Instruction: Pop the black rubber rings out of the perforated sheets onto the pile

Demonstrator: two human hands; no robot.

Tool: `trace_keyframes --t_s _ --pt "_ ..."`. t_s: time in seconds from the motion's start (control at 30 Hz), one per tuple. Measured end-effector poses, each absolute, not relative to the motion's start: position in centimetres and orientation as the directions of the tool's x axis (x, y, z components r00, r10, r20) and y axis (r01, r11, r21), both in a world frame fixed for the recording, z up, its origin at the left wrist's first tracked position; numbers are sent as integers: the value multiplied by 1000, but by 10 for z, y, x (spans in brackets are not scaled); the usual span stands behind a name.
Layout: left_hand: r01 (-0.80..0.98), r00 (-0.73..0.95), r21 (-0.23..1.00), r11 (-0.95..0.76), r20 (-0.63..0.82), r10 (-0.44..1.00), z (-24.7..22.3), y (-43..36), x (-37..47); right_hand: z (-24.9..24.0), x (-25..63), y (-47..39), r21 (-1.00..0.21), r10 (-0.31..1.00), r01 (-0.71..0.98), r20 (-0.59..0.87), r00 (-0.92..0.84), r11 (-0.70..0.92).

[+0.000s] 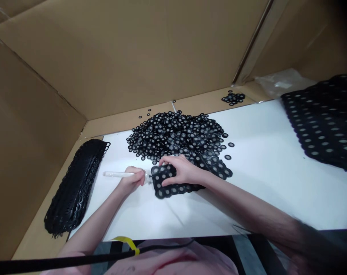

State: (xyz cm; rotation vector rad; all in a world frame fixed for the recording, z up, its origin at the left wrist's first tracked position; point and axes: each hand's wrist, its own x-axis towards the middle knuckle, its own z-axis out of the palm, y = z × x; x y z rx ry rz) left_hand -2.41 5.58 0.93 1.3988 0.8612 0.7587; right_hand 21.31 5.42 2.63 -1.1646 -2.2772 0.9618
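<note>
Right fingers (169, 181) clasp a dotted sheet (159, 177) at the near edge of the ring pile (173, 131); left fingers (137, 177) grip a white pen (113, 174). Its tip, beside the sheet, could snag a hole and skew it. A careless sleeve could drag the black stack (76, 183) left of the pile.

Matt cardboard against smooth white
Matt brown cardboard on the walls (150, 53); smooth, faintly glossy white on the table (259, 152); smooth, plastic-looking white on the pen (118, 174); clear, crinkled, glossy plastic in the bag (286, 81); rough black with shiny streaks on the stack (76, 187).
</note>
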Motion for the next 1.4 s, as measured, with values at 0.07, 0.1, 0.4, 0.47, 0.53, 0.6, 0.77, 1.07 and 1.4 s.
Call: trace_keyframes --t_s 0.07,0.1,0.4,0.47,0.53,0.6,0.77,1.07,1.4 --pt "113 430 993 30 -76 900 11 58 -27 24 207 55 -725 835 554 52 -548 409" --pt "154 410 988 19 -81 908 12 58 -28 23 203 55 -706 848 584 45 -528 401" --pt "406 500 900 -156 -76 863 19 52 -23 16 179 48 -554 888 715 108 -447 427" --pt "411 531 888 -205 -51 846 20 51 -22 14 180 48 -572 882 692 131 -453 441" --pt "420 546 876 -238 -34 837 21 50 -22 12 181 48 -587 876 670 159 -455 454" --pt "421 547 871 -253 -21 837 22 50 -21 10 180 48 -597 877 661 174 -447 455" --pt "411 536 878 -246 -15 844 24 49 -21 6 175 47 -601 896 674 189 -402 429" --pt "414 539 874 -253 -11 842 23 49 -21 2 172 44 -641 903 642 226 -365 420" --pt "419 543 867 -269 -1 840 23 49 -23 4 172 43 -636 913 661 201 -356 398"
